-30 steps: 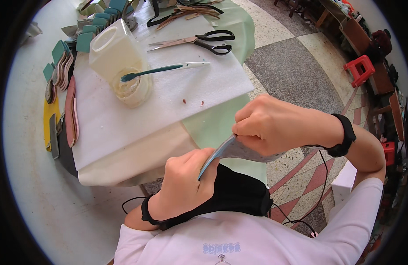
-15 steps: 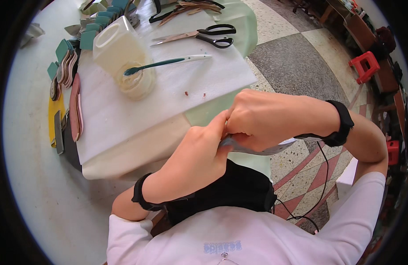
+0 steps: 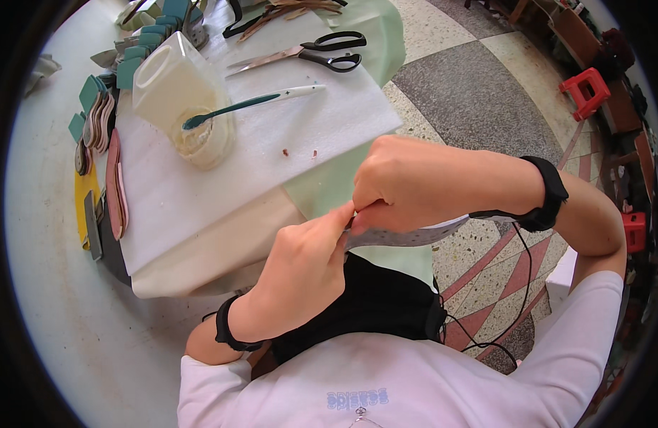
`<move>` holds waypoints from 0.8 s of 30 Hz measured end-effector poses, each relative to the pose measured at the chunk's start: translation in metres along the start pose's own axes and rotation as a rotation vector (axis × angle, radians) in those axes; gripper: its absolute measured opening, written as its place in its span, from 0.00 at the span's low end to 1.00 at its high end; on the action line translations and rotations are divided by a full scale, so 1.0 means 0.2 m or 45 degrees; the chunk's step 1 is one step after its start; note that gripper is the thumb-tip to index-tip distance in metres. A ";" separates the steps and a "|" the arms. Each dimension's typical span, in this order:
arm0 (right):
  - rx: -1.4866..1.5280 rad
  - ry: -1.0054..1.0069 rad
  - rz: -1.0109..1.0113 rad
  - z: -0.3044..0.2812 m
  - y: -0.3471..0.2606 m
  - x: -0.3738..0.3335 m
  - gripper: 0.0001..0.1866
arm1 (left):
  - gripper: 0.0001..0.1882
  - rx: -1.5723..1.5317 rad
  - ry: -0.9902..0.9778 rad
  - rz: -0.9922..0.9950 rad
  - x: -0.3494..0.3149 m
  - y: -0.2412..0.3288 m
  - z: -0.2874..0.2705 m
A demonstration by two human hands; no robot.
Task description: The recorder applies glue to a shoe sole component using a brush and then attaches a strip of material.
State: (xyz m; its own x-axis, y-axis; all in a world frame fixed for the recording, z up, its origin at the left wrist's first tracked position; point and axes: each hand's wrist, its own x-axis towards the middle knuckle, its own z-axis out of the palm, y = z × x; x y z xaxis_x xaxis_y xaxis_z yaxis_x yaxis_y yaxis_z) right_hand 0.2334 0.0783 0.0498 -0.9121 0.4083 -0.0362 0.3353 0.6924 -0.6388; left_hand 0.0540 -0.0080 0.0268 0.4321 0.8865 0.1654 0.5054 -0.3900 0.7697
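Beyond hands (image 3: 404,184) half-hiding grey piece (image 3: 416,236): toothbrush (image 3: 247,105) across container (image 3: 171,73); scissors (image 3: 300,53) farther

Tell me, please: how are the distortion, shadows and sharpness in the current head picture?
Head view: the right edge of the dark grey speckled floor tile bows, and the corners are black; head view: a faint shadow lies below the slim teal-and-white brush; head view: the black-handled metal scissors look fairly sharp.
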 end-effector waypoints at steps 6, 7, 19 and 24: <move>0.134 0.021 0.076 -0.09 0.02 -0.03 0.14 | 0.17 0.012 0.022 0.046 -0.04 -0.03 -0.04; 0.236 0.014 0.113 -0.10 0.04 -0.04 0.15 | 0.17 0.029 0.021 0.051 -0.05 -0.03 -0.05; 0.851 -0.521 0.460 -0.09 0.07 -0.03 0.14 | 0.18 0.084 0.186 0.092 -0.14 -0.04 -0.08; 0.861 -0.573 0.506 -0.10 0.05 0.01 0.13 | 0.22 0.135 0.155 0.154 -0.17 -0.06 -0.10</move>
State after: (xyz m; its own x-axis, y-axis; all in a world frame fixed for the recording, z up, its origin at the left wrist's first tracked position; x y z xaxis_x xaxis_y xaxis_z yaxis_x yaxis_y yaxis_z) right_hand 0.2399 0.0967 0.0589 -0.8124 0.1733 -0.5568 0.5646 -0.0051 -0.8253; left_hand 0.0191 -0.0278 0.0240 0.4041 0.8528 0.3309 0.5340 -0.5137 0.6715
